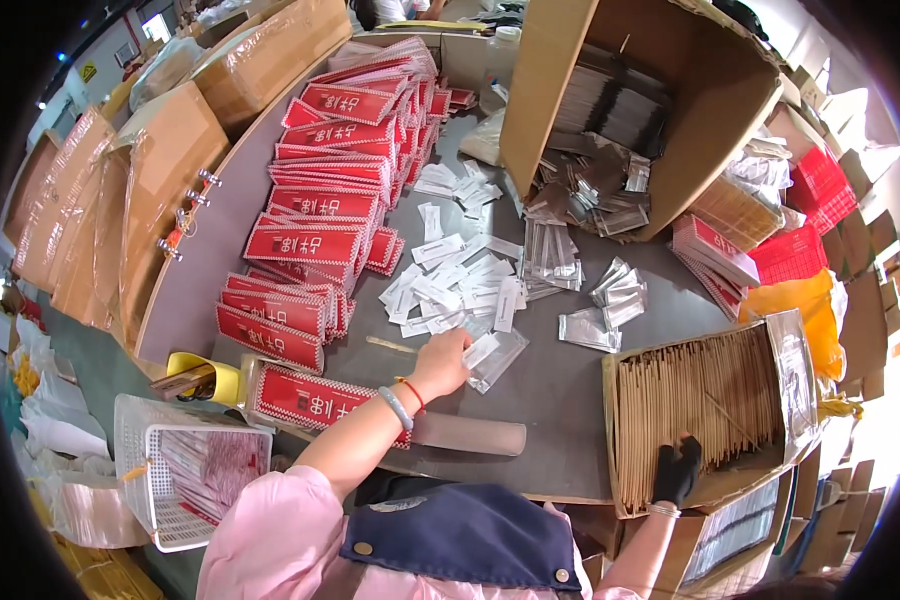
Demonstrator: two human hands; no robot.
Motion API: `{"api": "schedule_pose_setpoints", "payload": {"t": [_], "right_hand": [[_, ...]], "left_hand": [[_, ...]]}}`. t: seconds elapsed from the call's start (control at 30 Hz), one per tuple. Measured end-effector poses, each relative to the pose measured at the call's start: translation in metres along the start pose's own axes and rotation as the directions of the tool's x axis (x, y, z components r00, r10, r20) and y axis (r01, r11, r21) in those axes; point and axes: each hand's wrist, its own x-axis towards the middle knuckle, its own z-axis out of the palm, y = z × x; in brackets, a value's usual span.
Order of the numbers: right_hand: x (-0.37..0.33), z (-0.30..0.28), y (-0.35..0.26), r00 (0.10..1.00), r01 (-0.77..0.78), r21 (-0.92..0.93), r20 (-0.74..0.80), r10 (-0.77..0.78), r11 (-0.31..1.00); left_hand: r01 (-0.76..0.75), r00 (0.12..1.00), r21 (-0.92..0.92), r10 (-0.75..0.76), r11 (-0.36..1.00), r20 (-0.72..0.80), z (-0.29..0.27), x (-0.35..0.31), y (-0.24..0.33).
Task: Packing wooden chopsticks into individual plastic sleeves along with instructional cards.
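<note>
My left hand [442, 364], with a grey bangle and red string at the wrist, is closed on a small white packet [481, 350] at its fingertips. Under that packet lies a clear silvery sachet [500, 365]. Just beyond spreads a loose pile of white packets [440, 285]. My right hand [677, 472], in a black glove with bare fingertips, rests over the near edge of a carton [613, 400] full of thin tan sticks [685, 405]. Its fingers are apart, and no stick shows between them.
Red printed sleeves [310, 245] lie in long overlapping stacks at the left. A large open carton [535, 90] with silvery sachets stands at the back right. Near the left edge are a yellow holder [205, 378] and a white basket [135, 490]. More silvery sachets [620, 295] lie centre-right.
</note>
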Motion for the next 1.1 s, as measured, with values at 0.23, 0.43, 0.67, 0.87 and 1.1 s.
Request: {"api": "schedule_pose_setpoints", "payload": {"t": [0.23, 0.43, 0.67, 0.87, 1.1], "right_hand": [[0.014, -0.013, 0.034, 0.998, 0.055, -0.3, -0.01, -0.061, 0.953], [0.013, -0.001, 0.021, 0.995, -0.097, -0.34, -0.003, 0.102, 0.935], [0.023, -0.026, -0.021, 0.921, -0.366, -0.342, -0.001, 0.389, 0.866], [-0.048, 0.057, -0.101, 0.994, -0.093, 0.665, 0.103, 0.033, 0.741], [-0.098, 0.129, -0.113, 0.941, -0.127, 0.56, 0.328, -0.079, 0.819]], "left_hand": [[-0.085, 0.995, 0.147, 0.091, 0.986, -0.036, 0.007, -0.01, 0.029], [-0.064, 0.998, 0.131, 0.062, 0.989, 0.019, 0.012, 0.002, 0.019], [-0.099, 0.994, 0.162, 0.091, 0.982, 0.057, 0.012, 0.01, 0.016], [-0.249, 0.968, 0.062, 0.246, 0.966, 0.054, 0.0, -0.006, 0.023], [-0.382, 0.861, -0.092, 0.39, 0.919, 0.327, -0.046, -0.069, 0.017]]}}
